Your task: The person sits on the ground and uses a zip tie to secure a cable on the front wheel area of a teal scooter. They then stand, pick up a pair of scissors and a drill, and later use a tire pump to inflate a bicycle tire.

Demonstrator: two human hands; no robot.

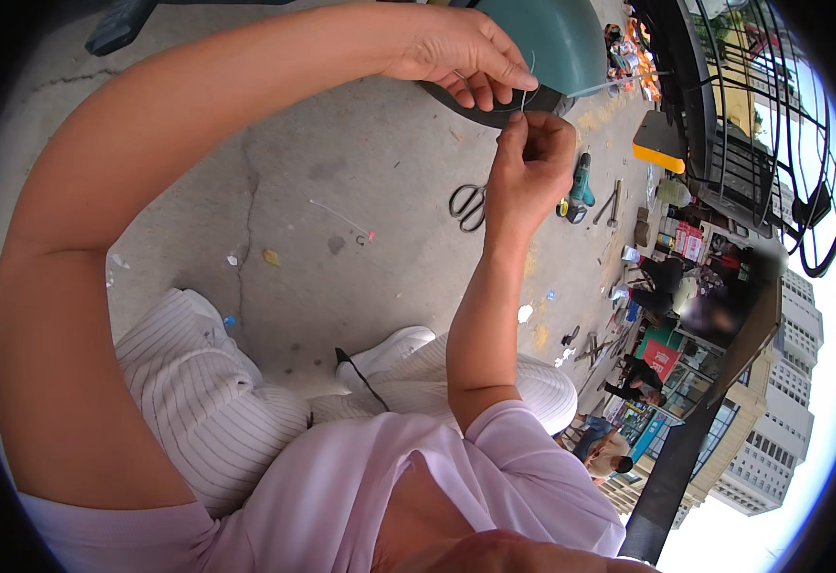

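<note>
Grey concrete ground (303, 153) forms the work area, cracked and littered with scraps. Directly behind my hands stands a rounded green shell (566, 38), with a dark wheel (475, 107) partly hidden under it. Black-handled scissors (468, 207) lie on the ground left of my right forearm; a green cordless drill (582, 181) lies to its right, with metal tools (613, 205) just beyond. Farther right I note a black and yellow box (659, 143) and a black wire basket (781, 115), both clear of my hands; people (695, 296) are well back. A thin pale strand (524, 99) runs between my fingertips, held up in front of the wheel and shell. My left hand (519, 90) pinches it between thumb and forefinger, other fingers loosely curled. My right hand (518, 118), just below, is closed in a tight pinch on its lower part, remaining fingers folded toward the palm. Fingertips nearly meet.
</note>
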